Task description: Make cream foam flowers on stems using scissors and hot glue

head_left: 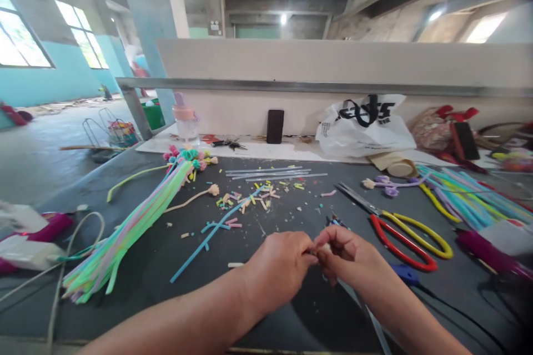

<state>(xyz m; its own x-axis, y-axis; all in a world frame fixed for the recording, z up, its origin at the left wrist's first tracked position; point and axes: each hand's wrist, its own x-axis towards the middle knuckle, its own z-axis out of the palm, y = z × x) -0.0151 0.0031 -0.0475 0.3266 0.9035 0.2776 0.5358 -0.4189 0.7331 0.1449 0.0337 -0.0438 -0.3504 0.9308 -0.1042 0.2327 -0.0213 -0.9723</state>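
Note:
Over the dark tabletop my left hand (280, 270) and my right hand (347, 255) meet, fingertips pinched together. Something small and pale seems to sit between them, mostly hidden by the fingers, and I cannot make out what it is. Behind the right hand lies a dark, pointed item, partly covered. To the right are large scissors (381, 212) with one red and one yellow handle, blades apart. Left of my left hand, a blue stem (216, 227) lies slantwise, with short cut pieces (250, 198) in several colours scattered past it.
At left lies a bundle of pastel stems (141, 222) with flower tops; another bundle (466, 194) is at right. Clear sticks (275, 173) lie farther back. Along the back stand a bottle (186, 122), a phone (275, 126) and a white bag (366, 130). A blue tool (405, 274) trails a cord.

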